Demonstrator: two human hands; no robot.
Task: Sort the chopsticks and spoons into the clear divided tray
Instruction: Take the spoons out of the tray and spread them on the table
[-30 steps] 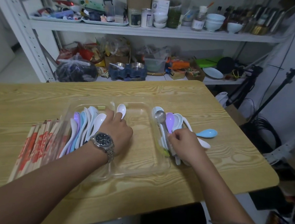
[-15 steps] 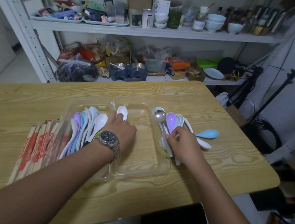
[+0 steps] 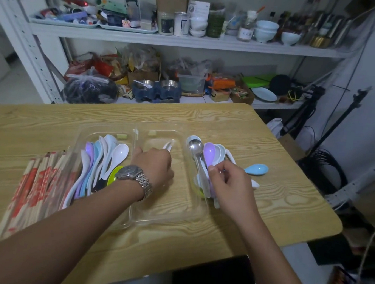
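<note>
Clear divided tray (image 3: 161,209): thin transparent plastic with rounded corners and two long compartments, lying in the middle of the table (image 3: 273,207), whose top is pale, strongly grained wood with a rounded edge.

Left compartment: a row of plastic soup spoons (image 3: 104,157), glossy white, lilac, pale blue and lime green, overlapping with bowls away from the person.

Right compartment: the left hand (image 3: 155,168), fingers curled round a white spoon (image 3: 167,145) whose bowl tip juts past the knuckles. A metal link wristwatch (image 3: 132,173) is on that wrist.

Just beside the tray's right wall: a heap of spoons (image 3: 220,152) on the table, including a polished steel spoon (image 3: 196,146) and a pale blue spoon (image 3: 256,169) lying crosswise at the outer edge. The right hand (image 3: 230,185) pinches the purple spoon (image 3: 209,152) just below its bowl.

Left of the tray: wrapped chopsticks (image 3: 33,181) in red-printed paper sleeves, side by side.

Behind the table: white metal shelving (image 3: 190,41) crowded with bowls, jars and bags.
</note>
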